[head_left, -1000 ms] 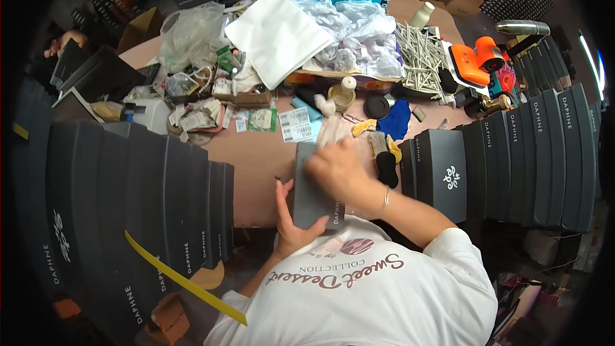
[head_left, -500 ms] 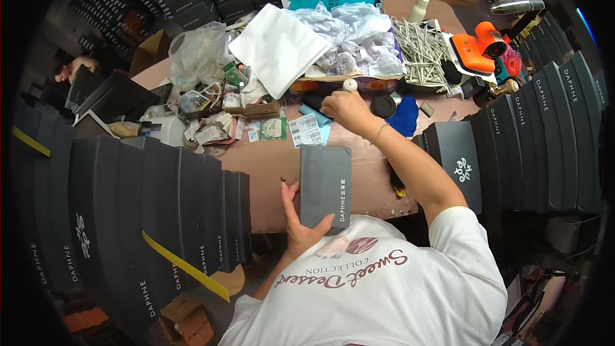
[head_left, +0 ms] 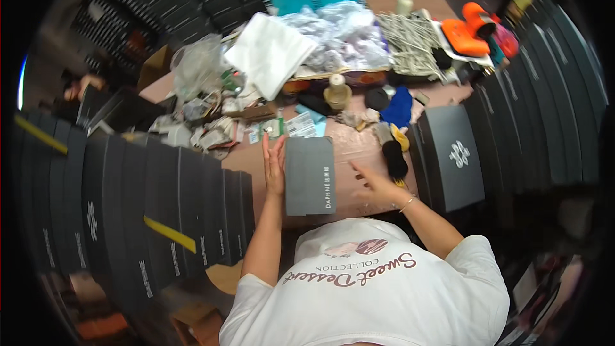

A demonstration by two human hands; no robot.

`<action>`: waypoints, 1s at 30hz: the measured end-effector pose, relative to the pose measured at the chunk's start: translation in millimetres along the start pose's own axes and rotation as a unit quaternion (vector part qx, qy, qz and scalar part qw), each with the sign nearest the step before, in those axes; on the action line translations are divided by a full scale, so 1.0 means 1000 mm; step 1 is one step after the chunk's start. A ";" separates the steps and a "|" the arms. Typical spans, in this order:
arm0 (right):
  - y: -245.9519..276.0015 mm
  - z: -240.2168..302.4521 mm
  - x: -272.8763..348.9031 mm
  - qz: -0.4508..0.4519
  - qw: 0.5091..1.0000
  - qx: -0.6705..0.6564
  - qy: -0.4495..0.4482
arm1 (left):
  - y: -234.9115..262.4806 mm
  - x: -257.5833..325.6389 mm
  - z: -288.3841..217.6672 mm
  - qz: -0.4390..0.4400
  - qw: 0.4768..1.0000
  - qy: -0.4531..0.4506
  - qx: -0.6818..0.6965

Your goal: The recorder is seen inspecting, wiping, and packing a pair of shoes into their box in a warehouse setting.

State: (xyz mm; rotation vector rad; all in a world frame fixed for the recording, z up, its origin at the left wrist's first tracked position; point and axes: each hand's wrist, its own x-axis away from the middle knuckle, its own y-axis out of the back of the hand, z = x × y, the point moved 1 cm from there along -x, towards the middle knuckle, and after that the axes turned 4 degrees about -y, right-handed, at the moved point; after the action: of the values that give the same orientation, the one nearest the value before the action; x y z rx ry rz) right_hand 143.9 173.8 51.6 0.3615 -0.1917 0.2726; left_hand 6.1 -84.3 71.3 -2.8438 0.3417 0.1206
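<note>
A dark grey shoebox [head_left: 309, 186] stands on the table's front part, straight ahead of my body. Along its left edge is my left hand [head_left: 275, 165], fingers stretched out and pointing away from me. Whether that hand touches the box side, I cannot tell. My right hand [head_left: 373, 186] hovers to the right of the box, apart from it, with spread fingers and nothing in them. Beyond the box stands a bottle with a white cap [head_left: 337, 93]. Printed label sheets [head_left: 303, 126] lie just past the box's far edge.
Rows of grey shoeboxes flank me at left [head_left: 163, 198] and right [head_left: 456, 157]. A black brush-like item [head_left: 395, 161] and a blue cloth [head_left: 398, 107] lie at right. Crumpled white paper [head_left: 336, 35], whitish sticks [head_left: 410, 45] and an orange device [head_left: 466, 38] fill the back.
My right hand has left the white-capped bottle and come back beside the box. The left hand has released the box's near left corner and straightened along its side. The view has shifted slightly.
</note>
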 end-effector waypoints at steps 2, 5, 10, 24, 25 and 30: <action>-0.044 0.024 0.018 -0.018 0.997 -0.003 0.080 | 0.025 -0.017 0.050 0.083 0.992 0.007 0.100; -0.111 0.032 0.014 -0.246 0.962 -0.093 0.074 | -0.023 -0.033 0.043 0.149 0.986 -0.062 -0.027; -0.141 0.035 0.085 -0.403 0.859 -0.306 0.080 | -0.113 0.024 -0.023 0.231 0.965 -0.037 -0.119; -0.347 -0.072 0.310 -0.610 0.166 -0.668 0.392 | -0.301 0.378 -0.025 0.881 0.388 -0.216 -0.164; -0.359 -0.067 0.328 -0.661 0.130 -0.656 0.340 | -0.307 0.409 -0.015 0.895 0.354 -0.213 -0.170; -0.417 -0.081 0.465 -0.792 -0.012 -0.556 0.251 | -0.343 0.561 -0.021 0.922 0.322 -0.209 -0.040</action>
State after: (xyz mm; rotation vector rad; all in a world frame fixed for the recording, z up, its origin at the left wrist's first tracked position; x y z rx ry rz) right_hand 717.6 -65.5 -48.8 1.8363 -1.1427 2.8554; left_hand 633.6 106.5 116.6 -0.6462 2.8878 1.1068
